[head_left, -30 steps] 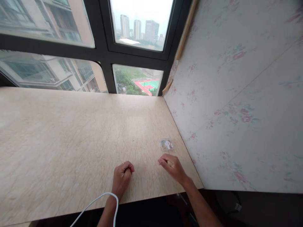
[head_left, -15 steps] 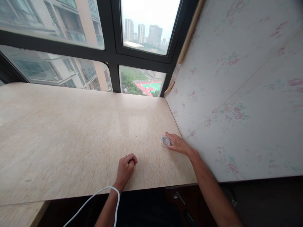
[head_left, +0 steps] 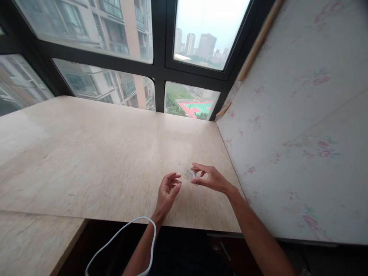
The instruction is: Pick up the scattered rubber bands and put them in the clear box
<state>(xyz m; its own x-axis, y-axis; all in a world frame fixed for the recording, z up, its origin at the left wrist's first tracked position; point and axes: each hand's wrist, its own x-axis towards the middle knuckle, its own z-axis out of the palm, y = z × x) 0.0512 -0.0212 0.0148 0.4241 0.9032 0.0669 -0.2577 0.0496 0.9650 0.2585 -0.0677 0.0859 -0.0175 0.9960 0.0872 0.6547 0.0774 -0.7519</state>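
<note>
A small clear plastic box (head_left: 188, 174) with something yellowish inside is gripped between the thumb and fingers of my right hand (head_left: 207, 177). It is tilted and seems raised a little off the stone sill (head_left: 115, 161). Just left of the box, my left hand (head_left: 169, 188) is open, its fingers apart and curved towards it, with nothing in them. A narrow gap separates the left fingertips from the box. What exactly lies in the box is too small to tell.
A white cable (head_left: 115, 234) loops over my left forearm. Dark window frames (head_left: 159, 73) run along the back of the sill. On the right rises a wall with flowered paper (head_left: 287, 126). The sill's front edge lies close to my body.
My right hand has lifted the box and brought it left towards the other hand. My left hand has gone from a loose fist to open. The view has turned left.
</note>
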